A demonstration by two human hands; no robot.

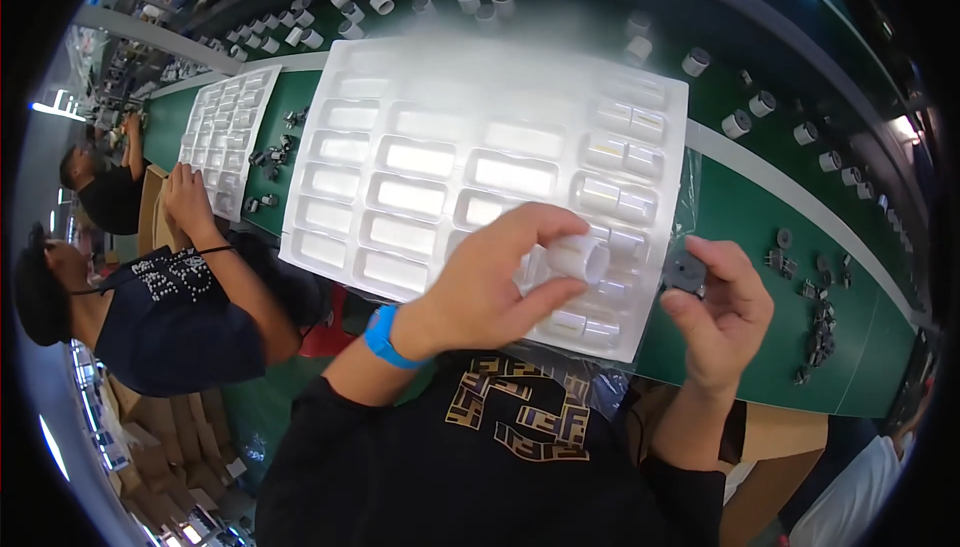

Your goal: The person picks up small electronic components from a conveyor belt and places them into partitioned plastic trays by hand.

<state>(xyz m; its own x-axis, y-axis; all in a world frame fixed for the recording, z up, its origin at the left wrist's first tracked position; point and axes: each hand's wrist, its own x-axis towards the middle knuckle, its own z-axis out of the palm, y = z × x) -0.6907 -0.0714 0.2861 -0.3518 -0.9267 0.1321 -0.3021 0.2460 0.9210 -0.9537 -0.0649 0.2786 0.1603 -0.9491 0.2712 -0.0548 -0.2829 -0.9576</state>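
My left hand (490,272), with a blue wristband, grips a short white plastic cylinder (578,259) between thumb and fingers. It holds the cylinder over the right part of a white moulded tray (400,273). Beyond the tray's right edge, my right hand (722,312) pinches a dark grey round cap-like part (685,272). The two parts are apart, the cylinder's open end turned toward the grey part. White cylinders (615,197) lie in the tray's right-hand pockets; the middle and left pockets show bare plastic.
Dark small parts (822,327) lie on the green table (760,212) at right, others (270,157) left of the tray. White cylinders with grey tops (737,124) stand along the far strip. A co-worker (190,287) at left touches another white tray (228,127). A cardboard box (785,437) stands below the table.
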